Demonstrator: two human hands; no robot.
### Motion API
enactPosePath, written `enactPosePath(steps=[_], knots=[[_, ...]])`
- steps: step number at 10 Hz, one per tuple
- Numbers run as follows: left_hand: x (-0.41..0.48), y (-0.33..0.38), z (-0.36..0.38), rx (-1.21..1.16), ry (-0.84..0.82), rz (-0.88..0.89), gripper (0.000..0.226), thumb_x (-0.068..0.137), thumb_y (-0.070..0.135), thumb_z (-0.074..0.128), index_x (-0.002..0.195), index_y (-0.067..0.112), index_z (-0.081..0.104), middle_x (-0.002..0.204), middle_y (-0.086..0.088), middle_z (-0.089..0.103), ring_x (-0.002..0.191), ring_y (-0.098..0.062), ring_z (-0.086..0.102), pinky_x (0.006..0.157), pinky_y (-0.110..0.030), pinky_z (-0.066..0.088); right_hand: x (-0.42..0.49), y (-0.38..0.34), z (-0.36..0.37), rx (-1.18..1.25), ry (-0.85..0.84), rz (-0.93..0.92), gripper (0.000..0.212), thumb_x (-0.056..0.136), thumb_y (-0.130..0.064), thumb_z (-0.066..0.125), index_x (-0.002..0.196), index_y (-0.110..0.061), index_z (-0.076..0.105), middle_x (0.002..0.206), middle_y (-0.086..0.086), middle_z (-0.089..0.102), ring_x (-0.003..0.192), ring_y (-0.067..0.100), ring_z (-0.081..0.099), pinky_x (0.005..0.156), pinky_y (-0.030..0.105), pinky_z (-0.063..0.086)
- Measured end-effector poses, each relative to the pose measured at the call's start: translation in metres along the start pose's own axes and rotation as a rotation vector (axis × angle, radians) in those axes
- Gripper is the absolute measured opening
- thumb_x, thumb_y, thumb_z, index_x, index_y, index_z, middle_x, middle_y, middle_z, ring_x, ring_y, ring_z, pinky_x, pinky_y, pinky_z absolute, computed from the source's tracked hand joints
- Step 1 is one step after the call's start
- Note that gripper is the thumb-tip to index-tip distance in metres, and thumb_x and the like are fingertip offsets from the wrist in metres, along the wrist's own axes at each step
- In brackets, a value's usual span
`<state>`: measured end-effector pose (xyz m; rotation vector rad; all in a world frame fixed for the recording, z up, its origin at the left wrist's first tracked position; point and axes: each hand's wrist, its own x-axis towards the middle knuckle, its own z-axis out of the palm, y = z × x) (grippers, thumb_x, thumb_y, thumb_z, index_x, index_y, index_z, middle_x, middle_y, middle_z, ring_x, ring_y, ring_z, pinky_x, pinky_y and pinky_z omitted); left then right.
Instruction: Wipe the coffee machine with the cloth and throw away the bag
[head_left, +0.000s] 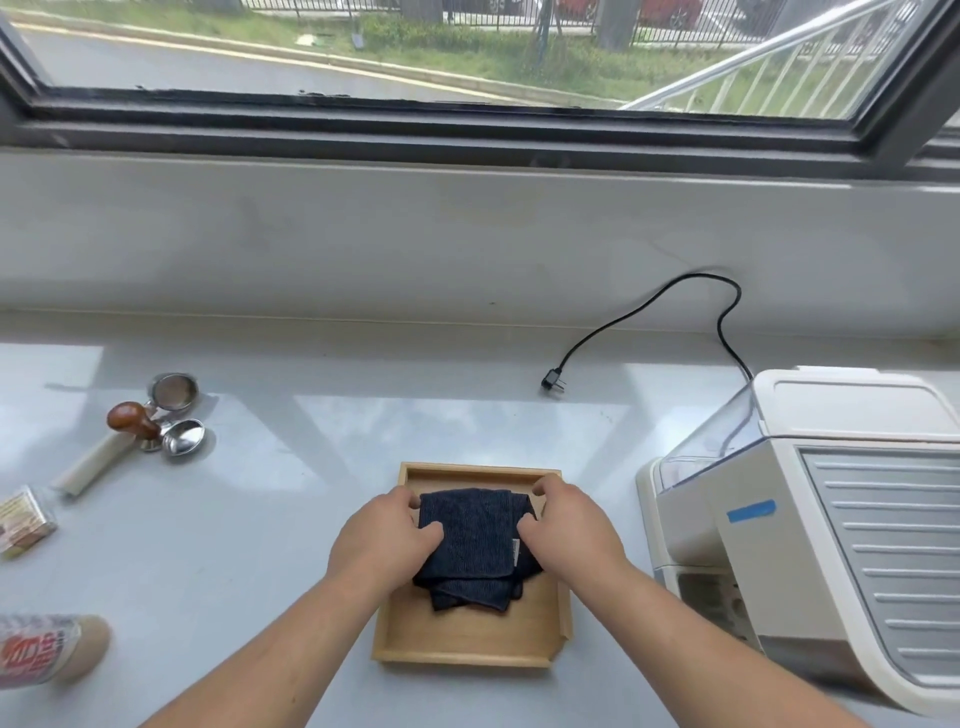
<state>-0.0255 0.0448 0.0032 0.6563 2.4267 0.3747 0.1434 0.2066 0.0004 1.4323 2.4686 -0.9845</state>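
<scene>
While the dark cloth (470, 545) is lying folded in the tray (467, 642), both hands are gripping it: left hand (387, 538) and right hand (569, 530), fingers curled on its edges. Right of the tray, the machine (831, 530) is sitting on the surface (291, 519).

Your left hand (387, 535) and right hand (569, 525) cover both sides of the dark cloth (475, 545), so you cannot see how much of it each one holds. The coffee machine (831, 519) is cut off at the right edge. At the lower left edge, a printed packet (23, 522) and a bottle (47, 647) are cut off, their words too blurry to read.
</scene>
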Motion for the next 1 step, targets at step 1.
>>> enactPosePath(steps=[1], knots=[[-0.0015, 0.0067, -0.0081, 0.012, 0.057, 0.034, 0.059, 0.08, 0.057, 0.061, 0.133, 0.032, 0.058, 0.117, 0.01, 0.064, 0.094, -0.015, 0.063, 0.074, -0.032, 0.051, -0.0001, -0.0069, -0.008, -0.078, 0.077, -0.086, 0.042, 0.089, -0.038, 0.055, 0.128, -0.024, 0.056, 0.121, -0.001, 0.061, 0.106, 0.022, 0.055, 0.078, 0.035, 0.048]])
